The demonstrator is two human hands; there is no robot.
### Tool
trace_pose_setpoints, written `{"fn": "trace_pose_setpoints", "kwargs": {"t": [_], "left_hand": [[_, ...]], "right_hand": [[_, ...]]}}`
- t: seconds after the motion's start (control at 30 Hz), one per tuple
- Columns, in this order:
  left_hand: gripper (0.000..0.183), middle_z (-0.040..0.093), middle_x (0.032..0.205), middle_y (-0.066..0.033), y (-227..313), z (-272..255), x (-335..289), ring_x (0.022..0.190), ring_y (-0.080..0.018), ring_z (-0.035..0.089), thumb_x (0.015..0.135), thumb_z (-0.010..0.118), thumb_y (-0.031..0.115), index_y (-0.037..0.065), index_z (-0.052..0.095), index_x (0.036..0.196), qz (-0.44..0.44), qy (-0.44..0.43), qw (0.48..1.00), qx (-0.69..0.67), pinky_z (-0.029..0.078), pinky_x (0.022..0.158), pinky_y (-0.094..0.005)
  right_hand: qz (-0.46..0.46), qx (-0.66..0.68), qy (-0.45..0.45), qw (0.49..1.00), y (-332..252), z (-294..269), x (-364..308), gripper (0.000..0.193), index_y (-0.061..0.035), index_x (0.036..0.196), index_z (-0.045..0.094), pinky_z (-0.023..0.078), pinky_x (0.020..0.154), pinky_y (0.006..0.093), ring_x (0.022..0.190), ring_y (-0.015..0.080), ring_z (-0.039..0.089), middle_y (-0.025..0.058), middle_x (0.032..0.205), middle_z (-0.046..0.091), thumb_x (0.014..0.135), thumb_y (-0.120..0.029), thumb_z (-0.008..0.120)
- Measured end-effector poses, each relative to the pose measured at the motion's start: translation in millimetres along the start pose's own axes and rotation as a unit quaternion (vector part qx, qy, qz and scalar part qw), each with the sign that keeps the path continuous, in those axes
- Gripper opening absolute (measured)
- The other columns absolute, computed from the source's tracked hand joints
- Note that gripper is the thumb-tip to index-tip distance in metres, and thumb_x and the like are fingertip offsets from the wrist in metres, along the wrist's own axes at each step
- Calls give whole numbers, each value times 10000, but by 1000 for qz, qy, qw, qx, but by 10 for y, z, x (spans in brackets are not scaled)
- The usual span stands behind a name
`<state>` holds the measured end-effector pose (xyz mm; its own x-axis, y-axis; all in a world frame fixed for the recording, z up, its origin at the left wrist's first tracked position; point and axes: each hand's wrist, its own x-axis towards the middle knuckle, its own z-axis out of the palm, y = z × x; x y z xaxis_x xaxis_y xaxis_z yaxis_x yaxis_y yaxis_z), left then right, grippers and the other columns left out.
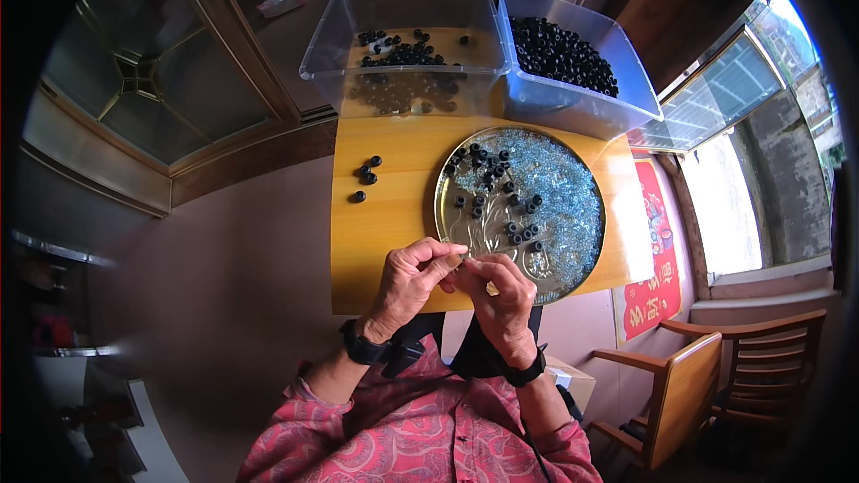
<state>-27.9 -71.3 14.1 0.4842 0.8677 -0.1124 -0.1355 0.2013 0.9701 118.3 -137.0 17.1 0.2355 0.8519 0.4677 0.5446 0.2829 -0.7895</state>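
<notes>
At the left of the table (394,215), a few loose black beads (365,177) lie on bare wood, well apart from the hands. The left hand (407,282) is held at the table's near edge, its fingers (445,259) pressed together in a pinch on something very small, probably a bead or a thread end; what exactly is held cannot be told. Just beside it, touching at the fingertips, the right hand (501,300) is curled, its fingers pinched against the left's over the near rim of the tray (445,215). A bead of this kind is judged light, hard and smooth, so it is likely to slip or roll if squeezed unevenly; it is best taken across its sides between thumb and forefinger, with the hole left free. In the round metal tray, pale blue beads (564,206) are heaped toward the right and black ones (488,170) are scattered at the left. Beyond it stand two clear tubs: the left tub (322,63) thinly filled with black beads, the right tub (640,94) well filled. Nothing stands between hands and tray. A wooden chair (689,385) is seen at the far right, below table level.
</notes>
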Motion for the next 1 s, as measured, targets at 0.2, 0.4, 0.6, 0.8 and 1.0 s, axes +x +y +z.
{"fn": "trace_pose_setpoints", "kwargs": {"t": [0.2, 0.4, 0.6, 0.8, 1.0], "left_hand": [[143, 661, 888, -33, -96, -10, 120, 671, -78, 636, 938, 647, 46, -20, 708, 1049, 90, 4, 990, 112, 522, 599, -203], [119, 675, 865, -85, -252, 24, 346, 701, -136, 657, 901, 660, 19, -30, 704, 1000, 155, 23, 958, 238, 529, 617, -253], [109, 669, 852, -159, -307, 83, 408, 750, -263, 674, 867, 668, 10, -28, 702, 963, 208, 48, 922, 322, 536, 657, -333], [107, 657, 861, -165, -332, 135, 370, 764, -319, 663, 880, 632, 1, -26, 688, 968, 236, 53, 885, 398, 538, 664, -373], [199, 637, 892, -151, -309, 205, 287, 797, -324, 658, 839, 619, -19, -6, 664, 1032, 252, 54, 857, 445, 542, 683, -389]], "right_hand": [[-28, -56, 12, 998, 180, 83, 6, 178, -15, 932, 608, 530, 571, 353, 683, 282, 665, 128, 832, 659, 800, 63, 699], [10, -93, 11, 996, 442, 185, -2, 142, -19, 915, 588, 515, 664, 406, 762, 329, 635, 138, 843, 638, 798, 11, 662], [-13, -183, 27, 983, 516, 246, 42, 149, -63, 868, 596, 432, 715, 409, 796, 302, 592, 89, 831, 614, 759, -24, 689], [-6, -225, 40, 973, 521, 263, 61, 131, -83, 816, 605, 394, 688, 398, 769, 288, 568, 68, 813, 593, 739, -31, 698], [32, -202, 37, 978, 521, 252, 29, 105, -75, 809, 617, 396, 701, 409, 781, 294, 563, 75, 847, 593, 742, -26, 682]]}}
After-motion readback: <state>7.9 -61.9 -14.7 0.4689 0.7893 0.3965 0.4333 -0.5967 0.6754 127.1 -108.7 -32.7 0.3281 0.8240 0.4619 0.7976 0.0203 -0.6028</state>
